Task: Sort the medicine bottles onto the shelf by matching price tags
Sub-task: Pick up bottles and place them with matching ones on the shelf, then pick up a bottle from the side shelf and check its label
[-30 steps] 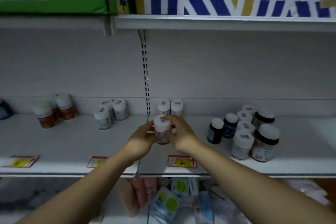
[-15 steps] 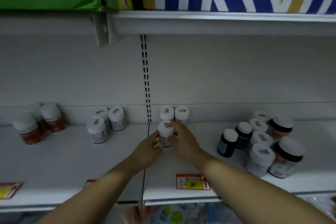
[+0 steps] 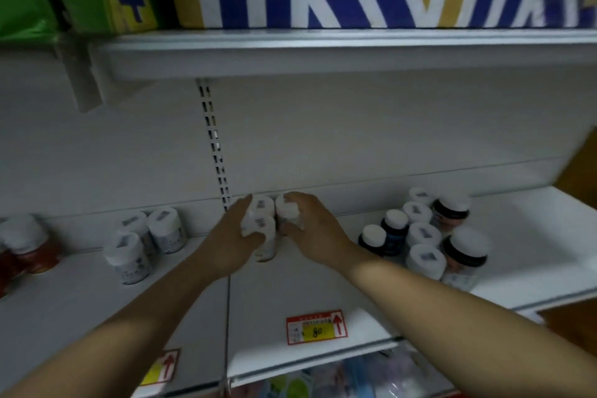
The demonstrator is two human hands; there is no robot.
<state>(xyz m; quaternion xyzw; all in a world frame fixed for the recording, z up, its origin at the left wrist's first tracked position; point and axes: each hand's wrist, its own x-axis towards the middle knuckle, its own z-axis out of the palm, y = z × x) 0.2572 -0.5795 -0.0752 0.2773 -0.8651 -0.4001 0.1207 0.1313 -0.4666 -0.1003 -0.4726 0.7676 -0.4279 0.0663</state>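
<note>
Fingers of left hand wrap bottle, standing on shelf straight behind price tag | since 0.5 s ago bottle moved back, now just before rear bottle; right hand left it, grips rear bottle's cap | bare shelf between tag and bottle | palms face each other

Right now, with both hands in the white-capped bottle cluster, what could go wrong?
1. The left hand grips the front bottle close against the left back bottle; a further push could topple it.
2. The right hand curls over the right back bottle, so a careless pull back may drag it over.
3. The price tag reads 80, but the cap labels are too blurred to confirm a match.
</note>
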